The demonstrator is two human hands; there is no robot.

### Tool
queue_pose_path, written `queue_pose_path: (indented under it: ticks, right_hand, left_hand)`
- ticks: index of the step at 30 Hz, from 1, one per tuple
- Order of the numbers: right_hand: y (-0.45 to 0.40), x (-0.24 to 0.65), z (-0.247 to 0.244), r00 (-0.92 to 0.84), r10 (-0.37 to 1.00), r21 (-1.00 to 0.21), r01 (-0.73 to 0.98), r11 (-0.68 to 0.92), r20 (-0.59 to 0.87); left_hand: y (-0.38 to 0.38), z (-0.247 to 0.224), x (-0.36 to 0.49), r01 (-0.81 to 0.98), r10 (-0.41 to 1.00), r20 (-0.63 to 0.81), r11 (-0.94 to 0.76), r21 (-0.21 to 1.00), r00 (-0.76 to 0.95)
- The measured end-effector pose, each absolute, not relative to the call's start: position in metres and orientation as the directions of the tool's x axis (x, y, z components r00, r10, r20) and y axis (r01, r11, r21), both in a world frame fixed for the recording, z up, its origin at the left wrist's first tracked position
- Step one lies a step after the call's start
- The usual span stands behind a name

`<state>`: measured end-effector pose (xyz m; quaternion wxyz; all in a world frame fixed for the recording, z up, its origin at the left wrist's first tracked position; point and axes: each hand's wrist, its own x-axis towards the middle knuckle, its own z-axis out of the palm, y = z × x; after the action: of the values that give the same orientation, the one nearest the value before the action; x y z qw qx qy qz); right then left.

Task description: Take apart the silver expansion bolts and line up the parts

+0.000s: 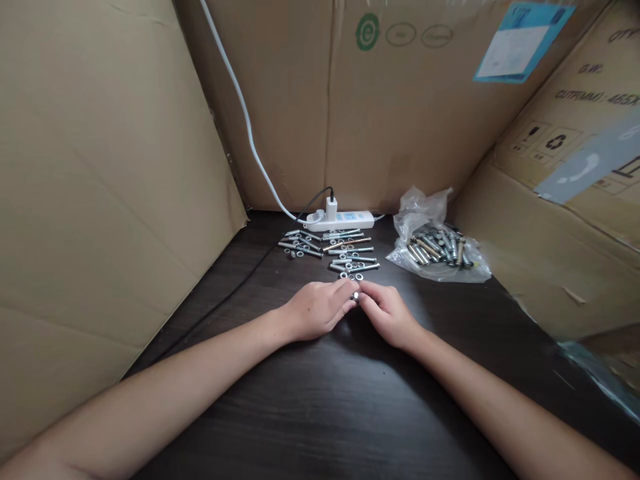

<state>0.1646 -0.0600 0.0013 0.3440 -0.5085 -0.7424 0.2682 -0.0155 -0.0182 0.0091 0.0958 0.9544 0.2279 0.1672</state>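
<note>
My left hand (320, 308) and my right hand (389, 312) meet above the dark table (320, 407), fingertips almost touching. Between them is a small shiny metal nut (355, 296), pinched by the fingers of both hands. Just beyond the fingers lie loose washers (359, 277) and a silvery bolt (364, 268). Several more bolts (357, 251) are laid in rows behind these, with rings among them. A separate group of bolts (307, 248) and washers sits to the left.
A white power strip (357, 220) with a plugged-in charger (331, 209) stands behind the bolts. A clear plastic bag (430, 270) of bolts lies at right. Black cable (220, 303) crosses the left side. Cardboard boxes (400, 127) wall in the table.
</note>
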Motion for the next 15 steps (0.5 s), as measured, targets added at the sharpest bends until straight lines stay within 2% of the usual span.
queue_pose_path:
  ticks: [5,15]
  right_hand:
    - [-0.0605,0.1646,0.0,-0.265,0.938,-0.735,0.585,0.342,0.225]
    - [-0.0622,0.1622,-0.0008,-0.259,0.936,-0.69,0.633,0.352,0.24]
  left_hand:
    - [-0.0195,0.0071,-0.0141,0.396,0.449,0.28,-0.89,0.228,0.848]
    - [-0.0207,0.0111,-0.0146,0.441,0.498,0.243,-0.861,0.253,0.832]
